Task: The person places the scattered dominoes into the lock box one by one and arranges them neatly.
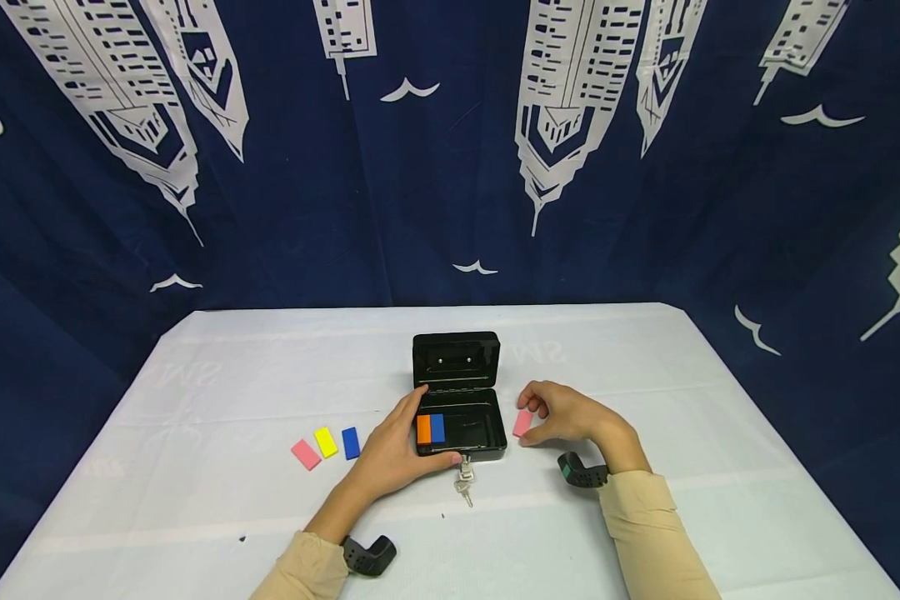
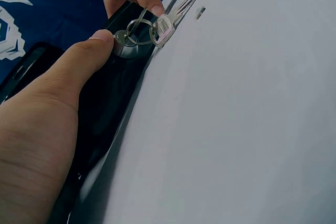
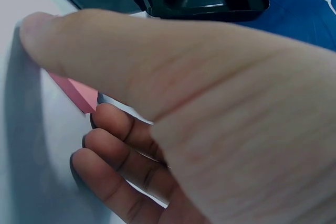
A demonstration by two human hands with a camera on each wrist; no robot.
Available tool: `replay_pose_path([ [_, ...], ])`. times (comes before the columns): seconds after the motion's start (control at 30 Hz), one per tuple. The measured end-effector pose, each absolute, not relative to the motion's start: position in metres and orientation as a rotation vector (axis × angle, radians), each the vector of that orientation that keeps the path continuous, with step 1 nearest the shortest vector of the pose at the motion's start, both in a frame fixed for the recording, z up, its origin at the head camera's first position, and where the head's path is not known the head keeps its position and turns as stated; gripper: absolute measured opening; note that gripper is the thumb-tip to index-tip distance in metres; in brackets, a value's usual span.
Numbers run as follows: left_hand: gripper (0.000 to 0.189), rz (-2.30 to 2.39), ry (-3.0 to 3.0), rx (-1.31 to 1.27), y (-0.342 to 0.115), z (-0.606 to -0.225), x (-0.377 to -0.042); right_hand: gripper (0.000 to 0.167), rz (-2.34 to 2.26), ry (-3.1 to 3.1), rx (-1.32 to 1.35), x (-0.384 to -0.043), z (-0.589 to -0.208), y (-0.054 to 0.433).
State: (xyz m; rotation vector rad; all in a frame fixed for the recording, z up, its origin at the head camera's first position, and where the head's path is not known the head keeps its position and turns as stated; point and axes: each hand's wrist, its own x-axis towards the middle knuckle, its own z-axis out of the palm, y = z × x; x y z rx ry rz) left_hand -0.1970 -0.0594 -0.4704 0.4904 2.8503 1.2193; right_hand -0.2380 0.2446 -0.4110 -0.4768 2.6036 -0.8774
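Observation:
A black cash box [image 1: 474, 423] stands on the table with its lid raised. My left hand [image 1: 392, 454] grips its left side, thumb at the front near the lock, fingers toward the back corner. Inside, at the left, an orange block [image 1: 423, 429] and a blue block [image 1: 438, 428] lie side by side. Keys [image 2: 164, 30] on a ring hang from the lock, past my left thumb. Right of the box, my right hand [image 1: 566, 414] pinches a pink block [image 1: 522, 422] at the table surface. In the right wrist view the thumb partly hides that pink block [image 3: 79, 94].
Left of the box lie another pink block [image 1: 305, 454], a yellow block [image 1: 326, 442] and a second blue block [image 1: 351, 443]. A white cloth covers the table [image 1: 195, 500]. Behind it hangs a dark blue curtain [image 1: 435, 183] with white building prints.

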Motion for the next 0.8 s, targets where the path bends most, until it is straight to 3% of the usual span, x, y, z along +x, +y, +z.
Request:
replay_pose_path([
  [0.8,0.123,1.220,2.845,0.488,-0.0599,-0.4688,-0.1962,0.040,-0.881,2.643,-0.570,-0.2391,-0.4101,0.2466],
])
